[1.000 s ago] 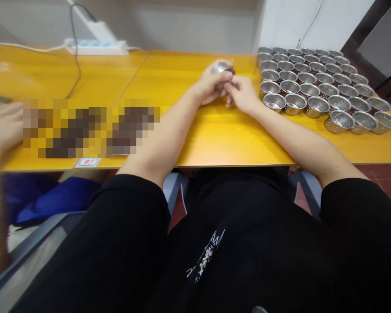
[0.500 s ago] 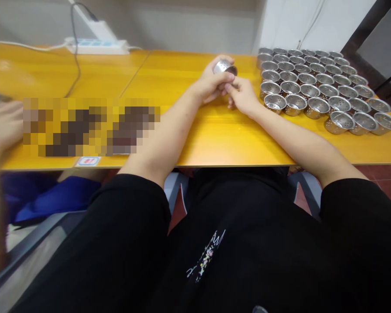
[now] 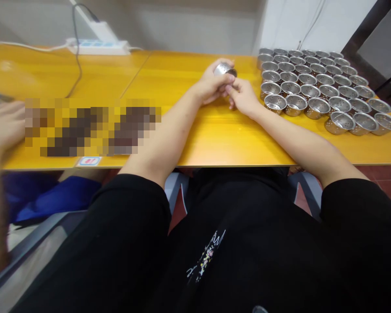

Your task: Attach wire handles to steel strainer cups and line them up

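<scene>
My left hand (image 3: 210, 84) is wrapped round a small perforated steel cup (image 3: 224, 69), held just above the yellow table (image 3: 215, 134). My right hand (image 3: 243, 94) is pressed against it from the right, its fingertips pinched at the cup's underside. What those fingertips hold, if anything, is hidden. Both forearms rest on the table.
Several rows of identical steel cups (image 3: 316, 84) stand in a grid at the right. A white power strip (image 3: 97, 45) with a black cable lies at the back left. Another person's hand (image 3: 1, 126) is at the left edge, next to a pixelated patch (image 3: 91, 126).
The cup in my left hand has turned slightly and sits a little lower than half a second ago. My hands stay together in the same spot.
</scene>
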### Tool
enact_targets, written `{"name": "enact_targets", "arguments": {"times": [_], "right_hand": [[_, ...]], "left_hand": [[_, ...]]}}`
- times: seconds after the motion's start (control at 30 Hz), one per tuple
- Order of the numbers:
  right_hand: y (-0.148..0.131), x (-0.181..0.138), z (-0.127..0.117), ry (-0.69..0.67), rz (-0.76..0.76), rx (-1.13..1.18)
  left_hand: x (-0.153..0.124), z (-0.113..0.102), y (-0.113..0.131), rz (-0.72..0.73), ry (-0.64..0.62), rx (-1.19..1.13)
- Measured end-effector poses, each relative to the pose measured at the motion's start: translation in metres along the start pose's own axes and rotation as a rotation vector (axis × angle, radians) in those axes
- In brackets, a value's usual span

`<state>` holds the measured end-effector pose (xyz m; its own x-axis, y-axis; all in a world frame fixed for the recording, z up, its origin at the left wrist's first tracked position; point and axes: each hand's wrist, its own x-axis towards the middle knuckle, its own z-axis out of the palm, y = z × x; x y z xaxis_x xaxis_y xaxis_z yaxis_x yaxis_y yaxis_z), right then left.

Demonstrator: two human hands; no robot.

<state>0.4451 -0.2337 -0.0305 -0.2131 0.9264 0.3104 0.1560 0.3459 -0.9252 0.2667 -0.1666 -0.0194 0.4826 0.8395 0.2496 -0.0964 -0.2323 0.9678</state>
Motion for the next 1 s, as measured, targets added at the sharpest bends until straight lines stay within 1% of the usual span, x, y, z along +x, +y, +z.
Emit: {"name": "enact_targets", "arguments": {"times": [0.17,0.3,0.4,0.57,0.77,0.83,1.0], "right_hand": [[0.003,0.002,0.0,-0.006,0.02,0.024],[0.004,0.002,0.0,-0.018,0.03,0.034],[0.004,0.003,0.0,-0.025,0.033,0.051],[0.003,0.003,0.001,-0.015,0.032,0.077],[0.002,0.002,0.002,-0.013,0.045,0.098],[0.002,0.002,0.002,-0.014,0.046,0.098],[0.002,0.002,0.002,-0.012,0.065,0.082]], "left_hand": [[-0.003,0.004,0.005,-0.003,0.025,-0.007],[0.0,0.003,0.003,0.032,-0.004,-0.004],[0.003,0.003,-0.002,0.056,-0.024,-0.063],[0.006,0.006,-0.004,0.048,0.015,-0.135],[0.007,0.002,-0.008,0.064,-0.046,-0.193],[0.008,-0.001,-0.009,0.058,-0.059,-0.198],[0.008,-0.002,-0.009,0.02,-0.024,-0.196]]}}
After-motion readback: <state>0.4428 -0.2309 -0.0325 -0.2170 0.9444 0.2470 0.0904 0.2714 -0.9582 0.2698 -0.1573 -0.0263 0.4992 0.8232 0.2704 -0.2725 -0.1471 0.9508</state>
